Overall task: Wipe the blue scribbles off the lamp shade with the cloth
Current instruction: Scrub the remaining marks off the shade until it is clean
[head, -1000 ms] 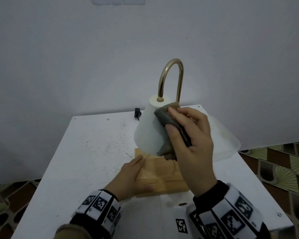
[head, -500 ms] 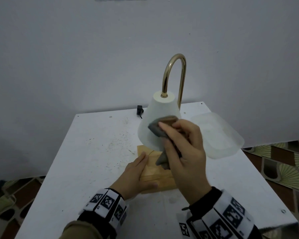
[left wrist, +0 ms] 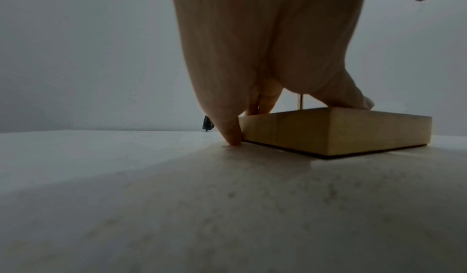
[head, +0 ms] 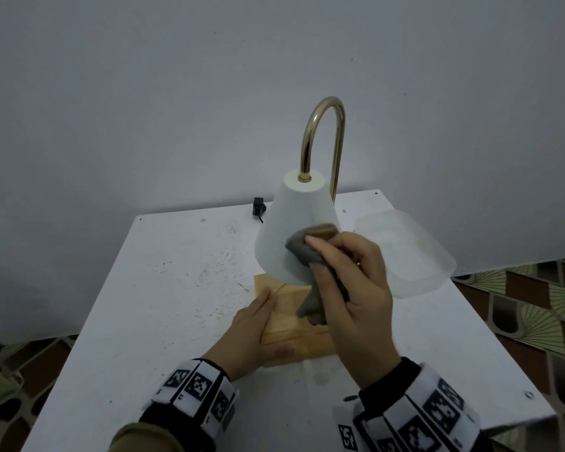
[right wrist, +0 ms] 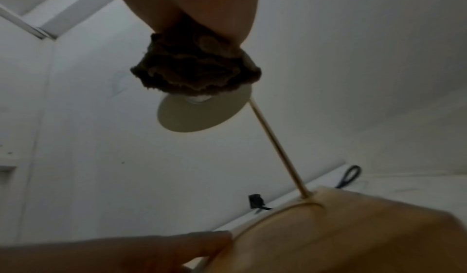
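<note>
Our right fingers curl round the bunched cloth, pressing it to the white shade's lower right flank; no blue scribbles show on the side facing us. Our left hand lies flat, fingers straight, on the wooden base, apparently steadying the lamp. A clear lid overhangs the desk's right edge; open room lies left.

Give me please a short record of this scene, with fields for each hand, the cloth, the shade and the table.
left hand: rests on the wooden base, steadying it
right hand: grips the cloth
cloth: grey, pressed on the lamp shade
lamp shade: white cone, no blue scribbles visible
table: white, scuffed; clear plastic lid lies behind
</note>
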